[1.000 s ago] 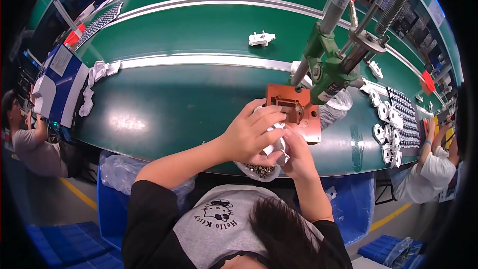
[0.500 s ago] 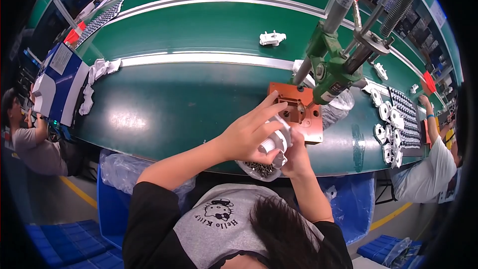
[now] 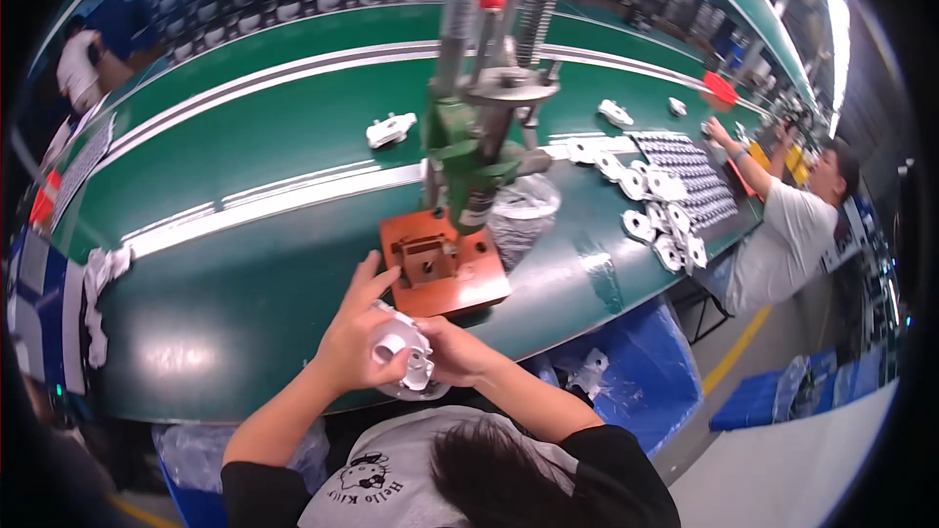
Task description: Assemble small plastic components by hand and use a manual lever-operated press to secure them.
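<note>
A white plastic housing [image 3: 399, 345] with round openings is held between both my hands, in front of the orange fixture block [image 3: 469, 291]. My left hand [image 3: 354, 340] grips it from the left, its thumb on the near side and a forefinger stretched toward the block. At the housing's right side, my right hand [image 3: 452, 350] has its fingers closed on the edge; some fingertips are hidden behind the part. Over the block stands a green press [image 3: 468, 152] with a steel column and a spring. The block's recess shows no white part in it.
Several white housings [image 3: 673, 220] lie to the right, beside a tray of small dark parts [image 3: 690, 171]. A clear plastic bag [image 3: 523, 215] sits behind the block. Another housing [image 3: 391, 129] lies on the green belt. A blue bin [image 3: 641, 372] stands below; a co-worker [image 3: 782, 225] sits at right.
My view has swung to the right, so the press and block appear further left. Both hands still hold the housing, now a little farther from the block.
</note>
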Available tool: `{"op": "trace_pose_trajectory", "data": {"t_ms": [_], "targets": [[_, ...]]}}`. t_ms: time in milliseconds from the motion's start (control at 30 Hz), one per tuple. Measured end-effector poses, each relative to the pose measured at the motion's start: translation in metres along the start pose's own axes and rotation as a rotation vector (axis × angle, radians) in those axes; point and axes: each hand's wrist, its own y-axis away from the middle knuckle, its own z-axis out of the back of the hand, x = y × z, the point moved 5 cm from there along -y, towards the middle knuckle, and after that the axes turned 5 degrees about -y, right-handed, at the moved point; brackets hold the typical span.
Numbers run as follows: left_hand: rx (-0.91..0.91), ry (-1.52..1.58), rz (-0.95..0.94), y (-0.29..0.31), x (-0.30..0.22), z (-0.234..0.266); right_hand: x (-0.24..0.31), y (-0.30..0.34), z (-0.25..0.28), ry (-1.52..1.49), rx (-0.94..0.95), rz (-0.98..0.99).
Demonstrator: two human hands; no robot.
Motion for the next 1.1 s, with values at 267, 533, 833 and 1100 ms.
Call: {"op": "trace_pose_trajectory", "data": {"t_ms": [267, 533, 833, 1100], "targets": [[-0.155, -0.143, -0.27, -0.002, -0.016, 0.0, 0.017, 0.008, 0.0, -0.273, 0.056, 0.008], [0.083, -0.1, -0.237, -0.021, -0.013, -0.02, 0.016, 0.022, 0.036, -0.253, 0.095, -0.116], [0.004, -0.208, -0.209, -0.047, 0.026, -0.042, 0.086, 0.075, 0.06, 0.216, -0.432, 0.328], [-0.057, -0.625, -0.151, -0.033, 0.026, -0.041, 0.098, 0.078, 0.066, 0.354, -0.509, 0.532]]}}
